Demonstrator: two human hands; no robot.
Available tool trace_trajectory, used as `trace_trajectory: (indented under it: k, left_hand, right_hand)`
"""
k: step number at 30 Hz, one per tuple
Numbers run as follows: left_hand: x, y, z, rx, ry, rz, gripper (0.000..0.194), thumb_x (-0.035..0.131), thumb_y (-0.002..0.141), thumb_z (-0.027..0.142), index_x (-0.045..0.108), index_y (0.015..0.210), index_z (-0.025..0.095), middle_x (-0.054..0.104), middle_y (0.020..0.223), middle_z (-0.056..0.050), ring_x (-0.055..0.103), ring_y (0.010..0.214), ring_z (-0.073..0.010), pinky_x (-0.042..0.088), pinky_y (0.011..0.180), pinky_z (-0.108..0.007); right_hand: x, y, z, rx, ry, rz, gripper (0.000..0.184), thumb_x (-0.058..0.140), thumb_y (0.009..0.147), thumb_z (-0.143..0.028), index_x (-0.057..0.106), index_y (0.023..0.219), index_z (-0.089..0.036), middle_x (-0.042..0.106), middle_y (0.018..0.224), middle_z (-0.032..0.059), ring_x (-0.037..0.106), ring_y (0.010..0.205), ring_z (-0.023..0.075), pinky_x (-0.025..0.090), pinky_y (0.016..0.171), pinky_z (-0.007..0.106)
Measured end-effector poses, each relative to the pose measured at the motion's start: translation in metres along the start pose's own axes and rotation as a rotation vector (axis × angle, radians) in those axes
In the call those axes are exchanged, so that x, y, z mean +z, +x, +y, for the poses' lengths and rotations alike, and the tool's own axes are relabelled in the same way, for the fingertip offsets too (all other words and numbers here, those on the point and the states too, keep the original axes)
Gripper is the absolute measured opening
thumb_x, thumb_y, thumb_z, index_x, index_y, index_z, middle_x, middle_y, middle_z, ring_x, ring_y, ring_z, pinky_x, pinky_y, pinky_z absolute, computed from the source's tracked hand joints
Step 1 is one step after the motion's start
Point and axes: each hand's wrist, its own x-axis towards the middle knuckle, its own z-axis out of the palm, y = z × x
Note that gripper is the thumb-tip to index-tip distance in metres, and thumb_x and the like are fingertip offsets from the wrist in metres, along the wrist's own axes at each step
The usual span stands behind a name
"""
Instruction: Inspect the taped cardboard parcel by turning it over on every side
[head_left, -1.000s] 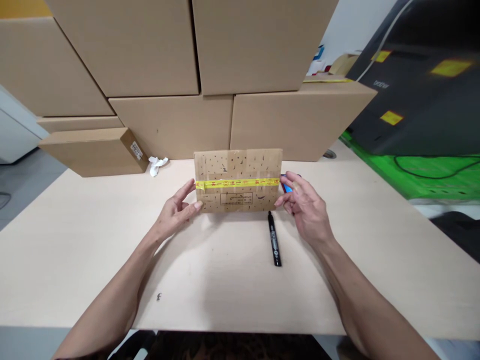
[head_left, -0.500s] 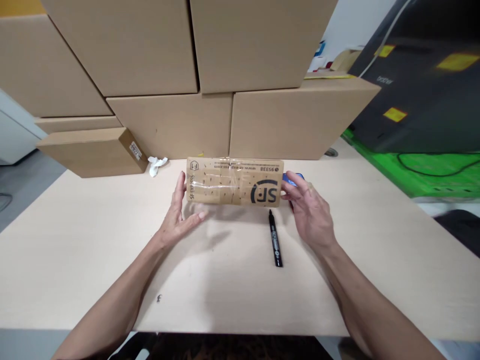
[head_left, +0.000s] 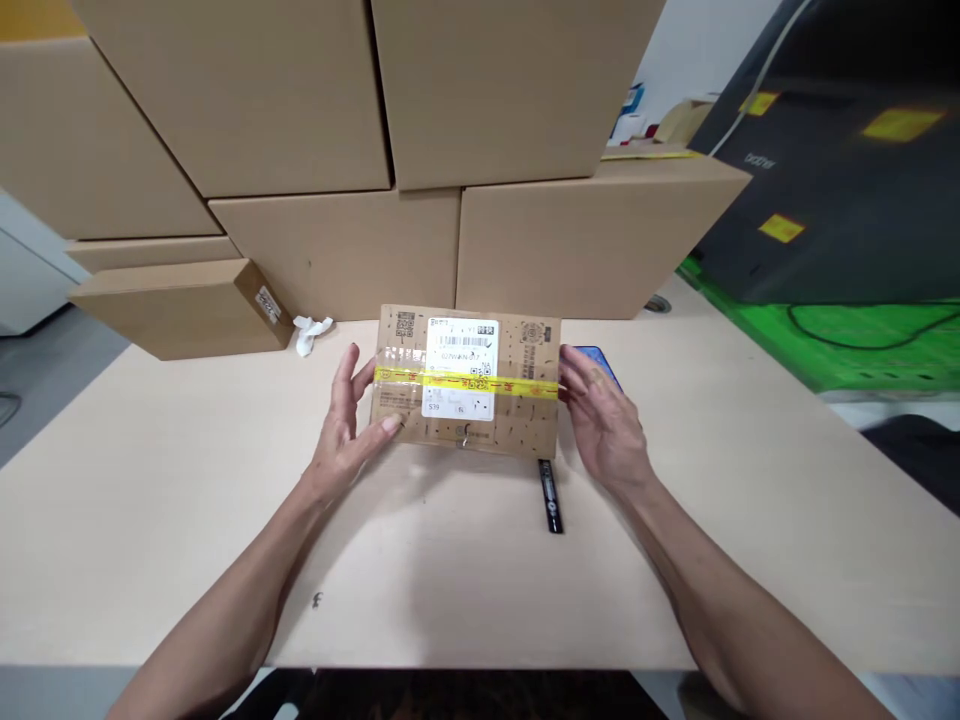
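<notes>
Between my two hands is a small cardboard parcel (head_left: 517, 425), its broad labelled face toward me. A white shipping label (head_left: 459, 395) sits at its middle, and yellow tape with red print (head_left: 397, 376) runs across it. My left hand (head_left: 345, 435) grips the left end, thumb on the lower front corner. Against the right end press the fingers of my right hand (head_left: 606, 425); its thumb is hidden. A black marker (head_left: 552, 505) lies on the table, its upper part covered by the parcel. Behind my right hand shows a flat blue object (head_left: 596, 355), partly hidden.
Large cardboard boxes (head_left: 337, 260) are stacked along the back of the pale table (head_left: 187, 560). A flatter box (head_left: 165, 310) stands at the left, near a crumpled white scrap (head_left: 309, 334). At right is a dark bulky case (head_left: 840, 200) above a green surface (head_left: 847, 345).
The parcel has turned over between my hands: its narrow side with the SF print faced me before, and now the wide labelled face does. It now covers the marker's tip.
</notes>
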Motion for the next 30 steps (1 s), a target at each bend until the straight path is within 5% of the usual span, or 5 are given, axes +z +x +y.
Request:
trace_trajectory:
  k: [4, 10, 17, 26, 30]
  left_hand:
    - [0.002, 0.003, -0.005, -0.105, -0.006, -0.051, 0.094, 0.086, 0.087, 0.046, 0.039, 0.166, 0.034, 0.043, 0.172, -0.012, 0.042, 0.158, -0.0422, 0.035, 0.132, -0.065]
    - [0.004, -0.001, 0.0, -0.189, -0.032, -0.196, 0.094, 0.079, 0.092, 0.058, 0.03, 0.171, 0.039, 0.028, 0.181, -0.01, 0.033, 0.164, -0.0463, 0.034, 0.132, -0.067]
    - [0.004, -0.008, 0.005, 0.072, -0.087, -0.28, 0.112, 0.087, 0.083, 0.056, 0.019, 0.172, 0.05, 0.018, 0.185, -0.001, 0.004, 0.173, -0.0387, 0.012, 0.139, -0.066]
    - [0.016, -0.012, 0.009, 0.061, -0.09, -0.025, 0.09, 0.076, 0.092, 0.065, 0.034, 0.169, 0.045, 0.005, 0.187, 0.008, -0.006, 0.174, -0.0321, 0.008, 0.142, -0.054]
    - [0.013, -0.014, 0.02, 0.174, -0.042, 0.045, 0.097, 0.077, 0.086, 0.074, 0.031, 0.168, 0.052, 0.006, 0.186, 0.012, -0.007, 0.173, -0.0344, 0.015, 0.141, -0.059]
  right_hand:
    - [0.002, 0.001, 0.009, 0.067, 0.019, -0.015, 0.052, 0.078, 0.085, -0.068, 0.076, 0.127, -0.037, 0.072, 0.15, 0.0048, 0.058, 0.15, 0.0357, 0.046, 0.124, 0.059]
    - [0.004, 0.004, 0.016, 0.205, 0.057, -0.036, 0.061, 0.086, 0.076, -0.07, 0.079, 0.124, -0.033, 0.076, 0.143, 0.004, 0.057, 0.151, 0.0357, 0.046, 0.127, 0.058]
    - [-0.001, 0.014, 0.014, 0.246, 0.167, -0.067, 0.056, 0.068, 0.087, -0.076, 0.079, 0.122, -0.034, 0.079, 0.138, 0.0035, 0.067, 0.141, 0.0371, 0.06, 0.111, 0.06]
    - [0.016, 0.0, 0.027, 0.298, 0.167, -0.136, 0.053, 0.079, 0.086, -0.063, 0.075, 0.131, -0.036, 0.078, 0.141, 0.0015, 0.071, 0.135, 0.0325, 0.058, 0.114, 0.052]
    - [0.01, -0.002, 0.031, 0.248, -0.135, -0.242, 0.054, 0.075, 0.088, -0.072, 0.081, 0.123, -0.031, 0.079, 0.138, 0.0058, 0.069, 0.134, 0.0337, 0.051, 0.12, 0.053]
